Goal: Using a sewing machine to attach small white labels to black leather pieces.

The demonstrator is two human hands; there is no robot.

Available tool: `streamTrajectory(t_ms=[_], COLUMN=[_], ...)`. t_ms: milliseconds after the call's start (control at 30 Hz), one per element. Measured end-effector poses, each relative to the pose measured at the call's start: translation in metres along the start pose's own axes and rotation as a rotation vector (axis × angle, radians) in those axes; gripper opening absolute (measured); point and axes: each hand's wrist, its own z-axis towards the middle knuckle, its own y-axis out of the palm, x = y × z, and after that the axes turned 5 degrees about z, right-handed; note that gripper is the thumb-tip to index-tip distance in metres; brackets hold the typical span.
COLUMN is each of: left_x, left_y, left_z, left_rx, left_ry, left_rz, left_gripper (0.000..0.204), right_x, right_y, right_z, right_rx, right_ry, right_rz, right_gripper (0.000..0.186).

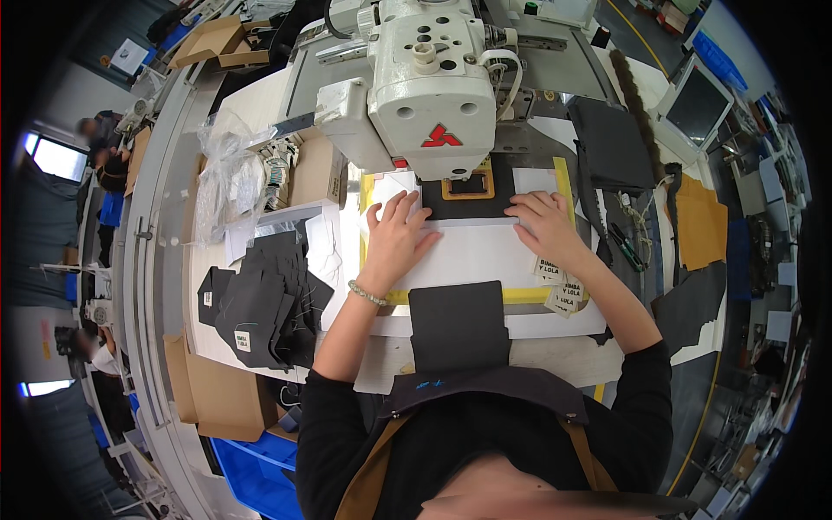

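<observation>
My left hand (399, 230) rests with fingers spread on the left of a white sheet (468, 256) edged in yellow. My right hand (542, 221) lies on the sheet's right, fingers apart and bent a little. Between them, a dark grey piece (433, 208) lies under the white machine head (425, 104), inside whose small yellow frame (468, 192) is a dark rectangle. Cream labels (563, 295) lie below my right hand. A black fabric piece (455, 321) sits in front of me at the near edge.
Left are dark fabric pieces (260, 312), a cardboard box (316, 178) and plastic bags (221, 191). Right are black pieces (607, 147), pens (622, 243), yellow envelopes (698, 221) and a screen (693, 108). Two other people work at far left. A blue bin (247, 477) stands low left.
</observation>
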Motion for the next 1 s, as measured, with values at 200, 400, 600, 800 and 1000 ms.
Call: streamTrajectory(t_ms=[200,400,600,800,1000], left_x=[-0.0005,0.0009,0.0006,0.0003,-0.0001], left_y=[0.0015,-0.0004,0.0006,0.0005,0.0005], left_z=[0.0004,-0.0023,-0.005,-0.0043,-0.0053], left_rx=[0.001,0.006,0.012,0.027,0.017], left_ry=[-0.02,-0.017,-0.006,-0.011,-0.017], left_rz=[0.009,-0.038,-0.027,-0.028,-0.036], left_gripper=[0.035,0.032,0.03,0.029,0.028], right_x=[-0.0003,-0.003,-0.0045,-0.007,-0.007], right_y=[-0.0008,0.001,0.002,0.0036,0.004], right_z=[0.0025,0.0007,0.0011,0.0025,0.0036], right_rx=[-0.024,-0.027,-0.04,-0.053,-0.059], right_ry=[-0.017,-0.015,-0.013,0.003,-0.005], right_rz=[0.008,0.028,0.013,0.012,0.024], right_gripper=[0.027,0.03,0.031,0.031,0.031])
